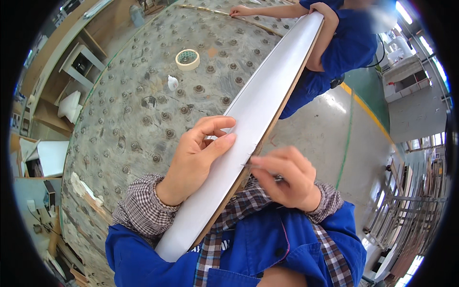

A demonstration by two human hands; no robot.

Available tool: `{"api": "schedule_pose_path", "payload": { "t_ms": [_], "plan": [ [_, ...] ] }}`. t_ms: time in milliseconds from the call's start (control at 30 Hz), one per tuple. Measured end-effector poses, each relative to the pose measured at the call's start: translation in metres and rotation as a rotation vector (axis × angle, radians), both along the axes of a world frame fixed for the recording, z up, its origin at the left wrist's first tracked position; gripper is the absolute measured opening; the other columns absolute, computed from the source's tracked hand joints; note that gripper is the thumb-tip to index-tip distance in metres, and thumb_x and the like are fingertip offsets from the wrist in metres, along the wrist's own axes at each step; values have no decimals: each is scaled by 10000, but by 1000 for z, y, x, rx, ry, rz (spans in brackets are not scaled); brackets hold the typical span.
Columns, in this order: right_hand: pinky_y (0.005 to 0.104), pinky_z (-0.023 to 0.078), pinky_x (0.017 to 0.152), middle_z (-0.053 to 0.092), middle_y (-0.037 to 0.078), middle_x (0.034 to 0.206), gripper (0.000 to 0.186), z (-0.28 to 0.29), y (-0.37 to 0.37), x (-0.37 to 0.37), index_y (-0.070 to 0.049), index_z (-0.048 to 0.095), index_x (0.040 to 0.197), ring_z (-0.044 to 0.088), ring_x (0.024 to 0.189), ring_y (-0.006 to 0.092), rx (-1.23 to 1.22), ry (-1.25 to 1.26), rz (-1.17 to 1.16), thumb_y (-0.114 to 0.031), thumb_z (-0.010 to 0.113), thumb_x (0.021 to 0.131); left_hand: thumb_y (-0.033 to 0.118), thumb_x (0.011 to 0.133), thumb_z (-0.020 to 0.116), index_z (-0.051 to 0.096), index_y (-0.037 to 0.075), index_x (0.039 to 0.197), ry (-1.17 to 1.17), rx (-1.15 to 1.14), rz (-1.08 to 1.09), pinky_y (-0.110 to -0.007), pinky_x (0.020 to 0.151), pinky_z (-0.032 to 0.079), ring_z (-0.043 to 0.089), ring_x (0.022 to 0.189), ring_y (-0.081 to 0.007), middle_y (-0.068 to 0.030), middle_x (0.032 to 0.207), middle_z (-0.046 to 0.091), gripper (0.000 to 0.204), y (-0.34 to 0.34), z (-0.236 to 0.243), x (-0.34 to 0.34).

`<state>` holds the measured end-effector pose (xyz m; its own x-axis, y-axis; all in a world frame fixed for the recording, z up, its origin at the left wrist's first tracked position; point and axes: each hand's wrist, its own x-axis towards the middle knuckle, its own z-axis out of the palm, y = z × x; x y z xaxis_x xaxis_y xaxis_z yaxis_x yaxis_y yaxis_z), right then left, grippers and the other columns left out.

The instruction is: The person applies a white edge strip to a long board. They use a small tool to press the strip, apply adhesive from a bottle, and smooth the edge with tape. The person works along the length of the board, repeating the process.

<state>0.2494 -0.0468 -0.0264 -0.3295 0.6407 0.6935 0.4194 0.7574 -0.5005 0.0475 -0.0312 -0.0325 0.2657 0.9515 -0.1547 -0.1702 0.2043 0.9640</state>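
Note:
A long white panel with a brown edge runs slantwise from my body to the far right. My left hand rests on its left side, thumb and forefinger curved and apart, with no held thing visible. By the panel's brown edge, my right hand is pinched on a small thin, dark, blade-like piece. That hand is slightly blurred, so the piece's exact kind is unclear. Small shavings or marks show on the panel beside it.
The table is studded with several metal rollers. A tape roll and a small white bottle-like item lie on it. A co-worker in blue holds the panel's far end and touches a long thin strip. Racks stand at right.

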Motion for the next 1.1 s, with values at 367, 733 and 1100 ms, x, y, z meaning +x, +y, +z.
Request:
{"api": "schedule_pose_path", "payload": {
  "t_ms": [367,733,1100],
  "plan": [
    [188,472,632,639,43,911,197,-21,-3,-1,3,554,1020,586,789,57,-759,748,221,-50,663,863,134,878,627,585,32,1154,51,203,-46,-264,848,388,479,982,-113,-33,1134,530,298,-1,4,-1],
    [163,423,499,619,14,788,184,-30,1,-12,-38,534,909,536,608,25,-1029,902,242,-135,684,864,112,851,658,583,25,1167,132,203,-55,-262,875,375,457,1009,-118,-46,1183,499,336,0,4,-5],
    [158,378,396,608,21,730,200,-23,-2,-9,-36,535,854,533,532,30,-1083,910,270,-144,703,848,110,849,665,603,22,1135,125,228,-59,-257,881,366,448,999,-112,-56,1189,489,305,1,3,-4]
  ]
}}
